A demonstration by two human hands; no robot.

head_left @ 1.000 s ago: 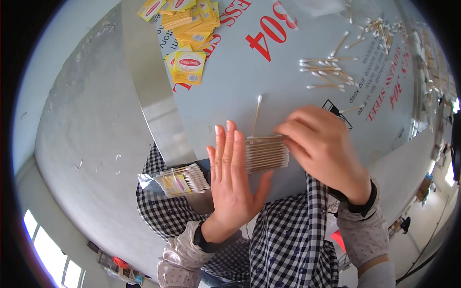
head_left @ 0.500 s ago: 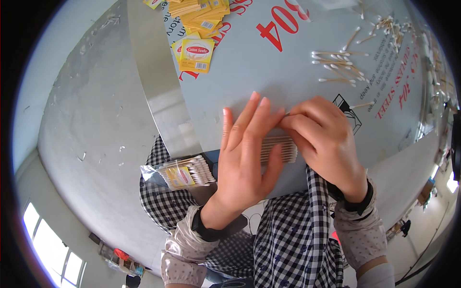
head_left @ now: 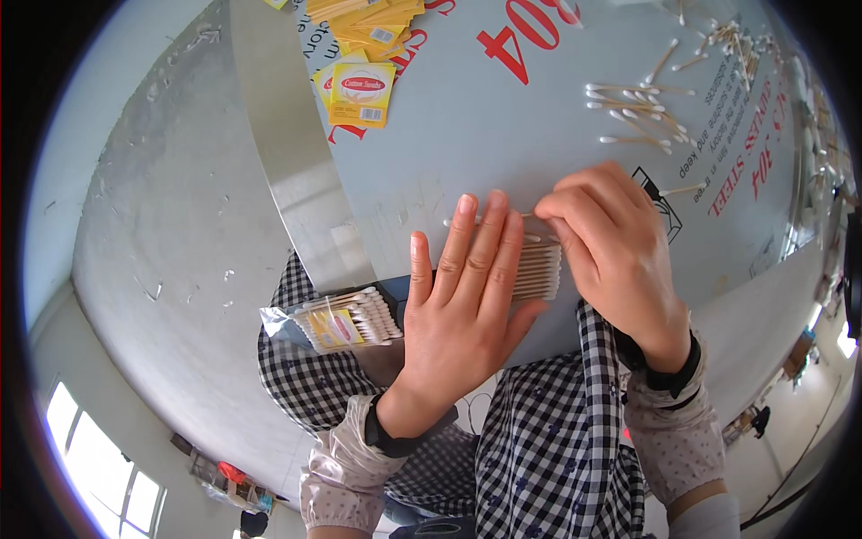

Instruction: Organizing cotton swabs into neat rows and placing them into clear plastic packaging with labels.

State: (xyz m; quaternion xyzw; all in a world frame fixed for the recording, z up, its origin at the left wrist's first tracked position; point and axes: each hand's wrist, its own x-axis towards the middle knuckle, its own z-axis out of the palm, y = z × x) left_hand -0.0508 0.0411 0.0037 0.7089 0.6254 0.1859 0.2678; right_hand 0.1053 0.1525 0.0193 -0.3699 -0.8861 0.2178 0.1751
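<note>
My left hand [head_left: 467, 292] lies flat with its fingers stretched out, over a row of cotton swabs [head_left: 539, 272] laid side by side at the table's near edge. The right ends of that row show past my fingers; the rest is covered. To the right, my right hand [head_left: 615, 260] is closed in a pinch on the end of a single cotton swab [head_left: 528, 215], which runs under my left fingertips just beyond the row. Left of my left hand, a clear bag of cotton swabs [head_left: 373, 314] with a yellow card inside sits at the table edge.
Yellow printed cards [head_left: 362, 94] are piled at the far left of the table [head_left: 431, 153]. Loose cotton swabs [head_left: 637, 110] lie scattered at the far right, with a larger heap [head_left: 741, 54] behind them. One swab [head_left: 682, 189] lies right of my right hand.
My left hand has turned flatter over the row, its fingers closer together. My right hand has shifted slightly right, and the pinched swab now shows between the hands.
</note>
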